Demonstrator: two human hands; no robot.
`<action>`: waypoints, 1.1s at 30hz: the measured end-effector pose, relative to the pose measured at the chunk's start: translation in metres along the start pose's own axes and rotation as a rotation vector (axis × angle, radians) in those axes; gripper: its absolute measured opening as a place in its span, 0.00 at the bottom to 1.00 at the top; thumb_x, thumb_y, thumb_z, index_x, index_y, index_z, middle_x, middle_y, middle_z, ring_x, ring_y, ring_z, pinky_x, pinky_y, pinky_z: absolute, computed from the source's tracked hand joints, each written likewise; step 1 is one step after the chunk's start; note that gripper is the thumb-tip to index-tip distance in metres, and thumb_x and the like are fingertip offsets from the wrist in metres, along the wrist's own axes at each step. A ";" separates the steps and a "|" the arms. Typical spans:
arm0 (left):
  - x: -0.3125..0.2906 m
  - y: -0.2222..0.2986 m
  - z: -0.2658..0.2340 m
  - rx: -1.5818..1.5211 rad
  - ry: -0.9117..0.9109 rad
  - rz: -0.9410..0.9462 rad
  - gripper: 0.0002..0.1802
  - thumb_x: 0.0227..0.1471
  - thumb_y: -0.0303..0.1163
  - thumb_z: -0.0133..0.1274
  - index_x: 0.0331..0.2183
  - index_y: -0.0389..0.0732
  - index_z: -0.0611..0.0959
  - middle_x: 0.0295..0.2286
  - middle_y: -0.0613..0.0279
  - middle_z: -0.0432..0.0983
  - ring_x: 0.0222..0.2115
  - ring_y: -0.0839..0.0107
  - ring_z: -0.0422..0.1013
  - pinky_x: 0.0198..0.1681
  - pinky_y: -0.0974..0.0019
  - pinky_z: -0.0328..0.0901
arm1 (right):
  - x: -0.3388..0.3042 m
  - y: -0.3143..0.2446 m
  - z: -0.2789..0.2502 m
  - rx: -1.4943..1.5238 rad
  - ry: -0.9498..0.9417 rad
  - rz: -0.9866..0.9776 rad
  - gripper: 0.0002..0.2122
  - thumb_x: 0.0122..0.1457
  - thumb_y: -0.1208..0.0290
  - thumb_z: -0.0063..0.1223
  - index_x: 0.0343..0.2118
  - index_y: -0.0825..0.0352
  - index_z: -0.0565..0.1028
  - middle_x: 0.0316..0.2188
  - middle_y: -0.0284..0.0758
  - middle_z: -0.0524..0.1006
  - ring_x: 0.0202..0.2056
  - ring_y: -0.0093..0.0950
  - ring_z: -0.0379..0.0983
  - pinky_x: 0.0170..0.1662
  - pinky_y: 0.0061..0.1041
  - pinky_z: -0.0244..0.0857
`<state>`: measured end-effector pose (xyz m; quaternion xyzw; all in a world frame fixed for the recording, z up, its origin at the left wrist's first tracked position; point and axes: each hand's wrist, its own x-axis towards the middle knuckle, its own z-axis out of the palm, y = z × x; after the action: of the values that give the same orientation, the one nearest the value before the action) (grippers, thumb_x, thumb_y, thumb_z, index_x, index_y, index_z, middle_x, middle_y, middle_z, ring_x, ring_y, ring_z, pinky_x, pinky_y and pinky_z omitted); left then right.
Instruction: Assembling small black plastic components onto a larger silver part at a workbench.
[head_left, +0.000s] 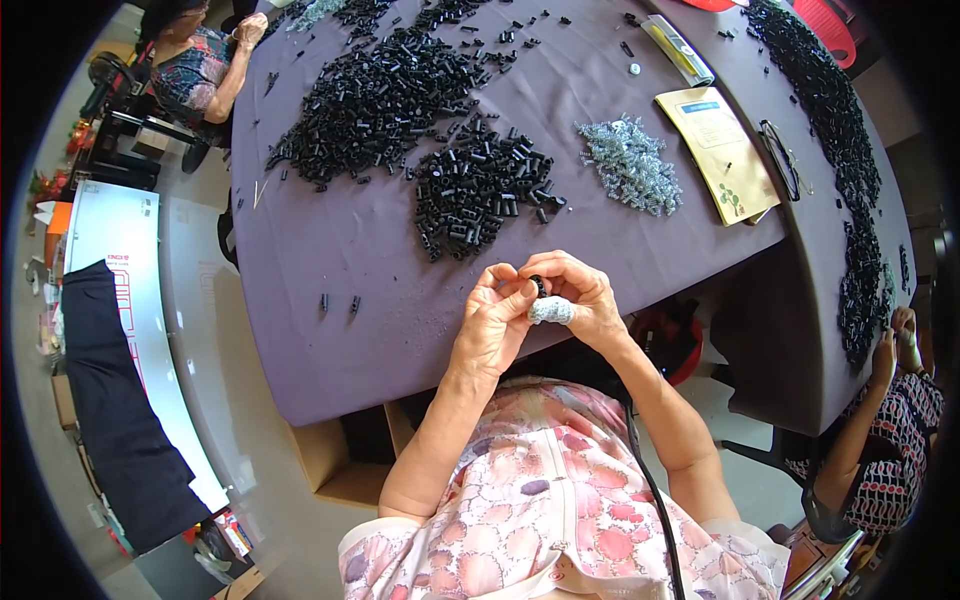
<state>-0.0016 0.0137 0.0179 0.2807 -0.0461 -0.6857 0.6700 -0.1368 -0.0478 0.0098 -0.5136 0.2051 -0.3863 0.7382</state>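
My left hand [493, 318] and my right hand [588, 298] meet in front of me, just over the near edge of the table. Between their fingertips is a small black tubular part [539, 286], pinched from both sides and partly hidden. A pale grey-blue lump [551, 311] sits at the curled fingers of my right hand; whether it is a finger wrapping or something held, I cannot tell. Beyond my hands lies a heap of short black tubes [475, 190]. Farther right is a pile of small pale spring-like pieces [630, 165].
A bigger black heap [365, 105] spreads behind. Two loose black parts [340, 303] lie left. At right are a yellow booklet [715, 150], eyeglasses [785, 160] and a long strip of black parts [850, 180]. One person sits far left [190, 65], another at right [890, 440].
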 end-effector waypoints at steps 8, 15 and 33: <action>0.007 -0.008 0.001 -0.010 -0.121 0.022 0.10 0.50 0.20 0.54 0.35 0.43 0.75 0.33 0.62 0.76 0.35 0.70 0.74 0.42 0.67 0.69 | 0.001 -0.002 0.002 0.096 0.059 -0.055 0.14 0.48 0.75 0.62 0.39 0.70 0.75 0.40 0.33 0.72 0.40 0.20 0.67 0.48 0.21 0.60; 0.008 -0.015 0.003 -0.024 0.003 0.009 0.13 0.49 0.19 0.55 0.34 0.46 0.74 0.30 0.63 0.76 0.32 0.71 0.74 0.35 0.70 0.69 | 0.001 -0.005 -0.002 0.064 0.062 -0.060 0.08 0.53 0.77 0.58 0.36 0.70 0.74 0.36 0.30 0.74 0.39 0.18 0.68 0.44 0.19 0.62; -0.005 0.010 0.003 0.014 0.125 -0.128 0.10 0.51 0.24 0.55 0.36 0.48 0.75 0.33 0.68 0.74 0.33 0.76 0.70 0.33 0.70 0.65 | 0.009 -0.011 0.007 -0.820 0.093 -0.470 0.15 0.44 0.83 0.57 0.38 0.66 0.78 0.37 0.38 0.77 0.38 0.34 0.73 0.40 0.27 0.68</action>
<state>0.0057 0.0169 0.0266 0.3302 0.0090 -0.7078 0.6244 -0.1300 -0.0525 0.0234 -0.7772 0.2518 -0.4526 0.3574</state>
